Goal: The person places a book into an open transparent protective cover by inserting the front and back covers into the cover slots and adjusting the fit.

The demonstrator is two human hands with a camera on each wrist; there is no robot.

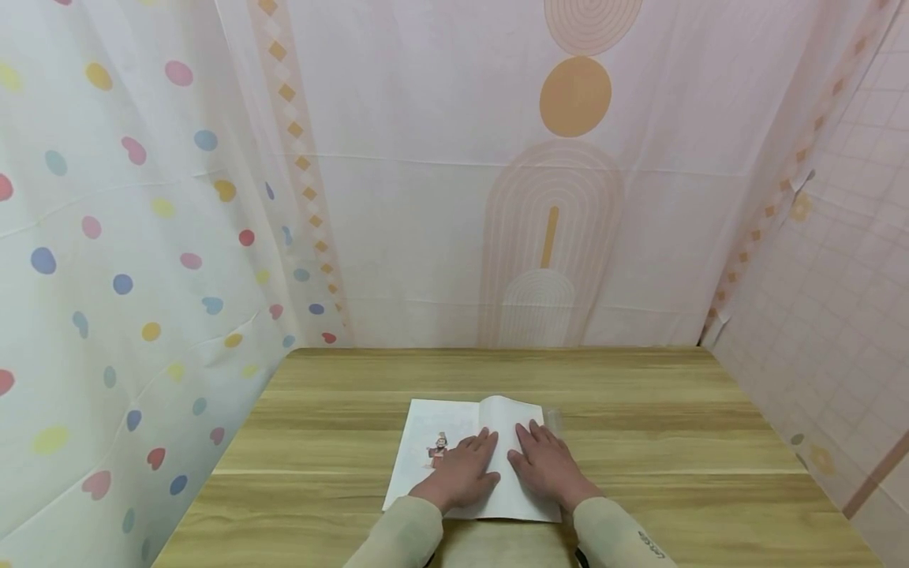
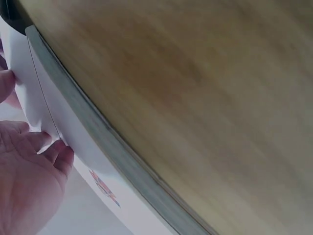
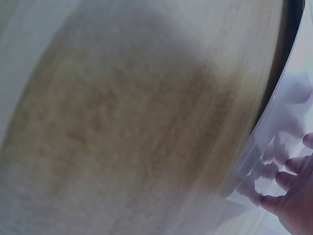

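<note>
A: What are the two hands doing?

B: Both lie flat on an open book. The left hand has its fingers straight and spread loosely, palm down on the pages near the middle fold. Its grip is slack: nothing is pinched or curled round.

A: And the other one?

B: The right hand lies just beside it, also palm down with straight fingers, pressing the right-hand page. That grip is open too. The two hands are near each other without clearly touching.

A: Where is the book?

B: On the wooden surface, close to the near edge and about midway across it. The right page bulges upward at the far end. The left page carries a small printed figure, just beside the left fingertips.

A: Do the wrist views add anything?

B: The left wrist view shows the left hand's fingers resting on white paper, with the stack of page edges running diagonally and the wood grain beyond. The right wrist view is blurred; the right fingertips rest on a glossy, see-through sheet at the book's edge, and I cannot tell what that sheet is.

A: Any containers?

B: I see none. Patterned curtains hang around the surface on three sides.
</note>
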